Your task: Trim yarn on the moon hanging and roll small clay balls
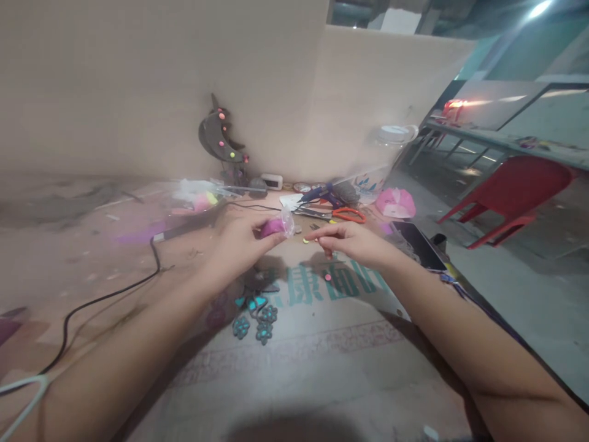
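Note:
My left hand (243, 236) is closed round a magenta lump in clear plastic wrap (275, 228), above the middle of the table. Just right of it, my right hand (343, 238) has its fingers bent together, with a small yellow ball (306, 240) at the index fingertip. Below my right hand a small pink ball (327, 277) lies on the printed table surface (322, 362). Grey flower-shaped pieces with turquoise parts (264, 332) lie below my left hand. The grey crescent ornament (214, 136) with coloured dots stands at the wall.
Orange-handled scissors (348, 215), a blue glue gun (317, 193) and a pink bag (396, 202) are at the back. A dark tablet-like object (418, 245) lies at the right edge. A black cable (105, 299) crosses the left side. A red chair (519, 190) stands beyond.

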Action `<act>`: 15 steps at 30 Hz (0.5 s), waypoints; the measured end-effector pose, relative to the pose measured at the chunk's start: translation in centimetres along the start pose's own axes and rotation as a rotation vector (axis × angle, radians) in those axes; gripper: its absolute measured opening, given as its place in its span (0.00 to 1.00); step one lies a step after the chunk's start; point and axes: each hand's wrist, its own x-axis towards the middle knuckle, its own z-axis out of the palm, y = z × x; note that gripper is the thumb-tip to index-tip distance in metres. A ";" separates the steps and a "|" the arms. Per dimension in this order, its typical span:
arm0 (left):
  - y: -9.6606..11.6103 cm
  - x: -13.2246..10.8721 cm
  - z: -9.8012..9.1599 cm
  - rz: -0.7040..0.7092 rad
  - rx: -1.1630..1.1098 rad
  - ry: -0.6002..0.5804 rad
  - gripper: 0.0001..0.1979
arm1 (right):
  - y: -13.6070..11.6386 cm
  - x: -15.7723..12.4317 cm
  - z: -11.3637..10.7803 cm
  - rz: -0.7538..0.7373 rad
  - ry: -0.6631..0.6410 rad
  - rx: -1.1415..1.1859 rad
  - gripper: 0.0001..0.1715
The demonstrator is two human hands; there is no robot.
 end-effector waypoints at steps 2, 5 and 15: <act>0.0 0.0 0.0 -0.002 0.008 0.002 0.12 | 0.2 0.3 0.3 0.021 -0.002 0.061 0.16; -0.2 0.1 0.1 0.007 0.017 0.003 0.13 | 0.6 0.6 0.8 0.018 0.006 0.135 0.16; 0.1 0.0 0.4 -0.023 -0.157 -0.038 0.12 | 1.4 0.7 2.0 0.008 0.083 -0.119 0.09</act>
